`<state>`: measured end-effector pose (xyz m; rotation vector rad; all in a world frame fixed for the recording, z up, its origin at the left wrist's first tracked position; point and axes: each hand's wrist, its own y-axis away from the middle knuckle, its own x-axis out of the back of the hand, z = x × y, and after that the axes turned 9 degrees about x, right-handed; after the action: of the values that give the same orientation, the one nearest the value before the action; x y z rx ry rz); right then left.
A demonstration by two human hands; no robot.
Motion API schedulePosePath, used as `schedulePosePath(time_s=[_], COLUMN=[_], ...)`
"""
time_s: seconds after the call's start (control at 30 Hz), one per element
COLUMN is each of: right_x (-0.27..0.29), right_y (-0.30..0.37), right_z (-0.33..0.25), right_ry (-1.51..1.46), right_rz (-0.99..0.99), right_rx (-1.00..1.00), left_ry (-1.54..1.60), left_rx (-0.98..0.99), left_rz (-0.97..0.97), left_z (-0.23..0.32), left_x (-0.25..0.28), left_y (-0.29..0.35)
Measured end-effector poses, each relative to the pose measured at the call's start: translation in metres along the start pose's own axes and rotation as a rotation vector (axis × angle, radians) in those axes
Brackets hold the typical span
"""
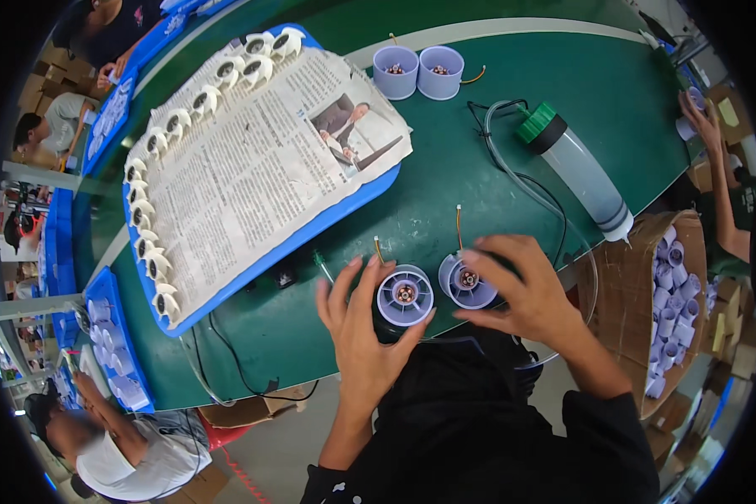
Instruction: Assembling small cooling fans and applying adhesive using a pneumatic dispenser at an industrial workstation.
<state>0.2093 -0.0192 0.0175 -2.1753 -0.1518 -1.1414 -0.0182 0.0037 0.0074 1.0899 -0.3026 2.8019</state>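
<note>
Two short lavender fan housings stand side by side at the table's near edge, each with a copper-wound motor core in the middle and a thin wire lead sticking up. My left hand curls its thumb and fingers around the left fan housing. The right fan housing sits slightly tilted between the thumb and fingers of my right hand. Left of my left fingertips, a thin dispensing needle with a green end lies on the green table.
A blue tray lined with newspaper carries white fan impellers along its edge. Two more housings stand at the back. A green-capped glue syringe with hose lies right. A cardboard box holds lavender parts. Co-workers sit around.
</note>
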Motion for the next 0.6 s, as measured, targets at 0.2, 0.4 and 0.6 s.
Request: schedulePosePath(time_s=[0.2,0.4,0.6], right_x=[-0.009,0.055,0.078], right_y=[0.003,-0.015,-0.026], right_z=[-0.003,0.038,0.112], right_ry=[-0.152,0.391,0.348], right_rz=[0.005,0.213,-0.118], right_rx=[-0.269,-0.336,-0.595], left_ry=[-0.041,0.005,-0.021], left_rx=[0.002,0.033,-0.007], left_rz=[-0.086,-0.041,-0.053], left_z=[0.005,0.001,0.002], left_x=[-0.001,-0.002,0.001], left_y=[-0.007,-0.002,-0.005])
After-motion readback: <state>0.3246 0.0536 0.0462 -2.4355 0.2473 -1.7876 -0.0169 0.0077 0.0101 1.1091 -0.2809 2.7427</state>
